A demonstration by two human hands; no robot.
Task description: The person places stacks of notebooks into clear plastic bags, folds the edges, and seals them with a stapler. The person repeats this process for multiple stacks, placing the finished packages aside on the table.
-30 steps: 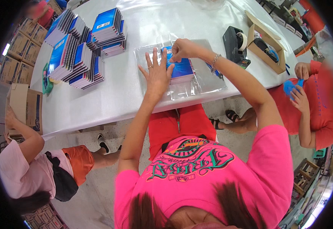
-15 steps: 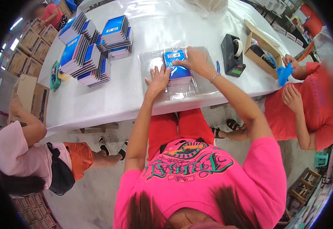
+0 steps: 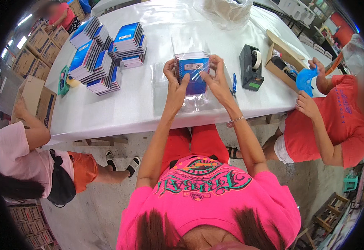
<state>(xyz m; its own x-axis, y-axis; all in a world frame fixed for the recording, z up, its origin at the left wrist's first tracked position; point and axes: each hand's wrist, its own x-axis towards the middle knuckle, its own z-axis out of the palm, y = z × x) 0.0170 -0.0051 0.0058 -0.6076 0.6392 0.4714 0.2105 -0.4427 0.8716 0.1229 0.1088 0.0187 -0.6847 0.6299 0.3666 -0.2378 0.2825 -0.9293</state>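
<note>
A small stack of blue-covered spiral notebooks point(image 3: 196, 88) is inside a clear plastic bag, in front of me at the table's near side. My left hand point(image 3: 174, 87) grips its left edge, thumb on the cover and fingers curled round the side. On the right edge my right hand point(image 3: 218, 81) holds the stack the same way, its thumb pressing on the plastic. The stack looks tilted, with page edges showing at the far end. Loose clear film point(image 3: 189, 43) extends past that end. More flat clear plastic bags point(image 3: 160, 77) lie beneath.
Piles of blue notebooks point(image 3: 82, 58) stand at left, near a green basket point(image 3: 62, 81). A black tape dispenser point(image 3: 252, 68), blue-handled cutters point(image 3: 234, 83) and an open carton point(image 3: 284, 62) are at right. One co-worker holds blue material point(image 3: 305, 81); another handles a carton point(image 3: 38, 98).
My right hand has moved from the top of the stack to its right side. Both hands now grip the stack, which is tilted. The right co-worker's blue material is spread wider.
</note>
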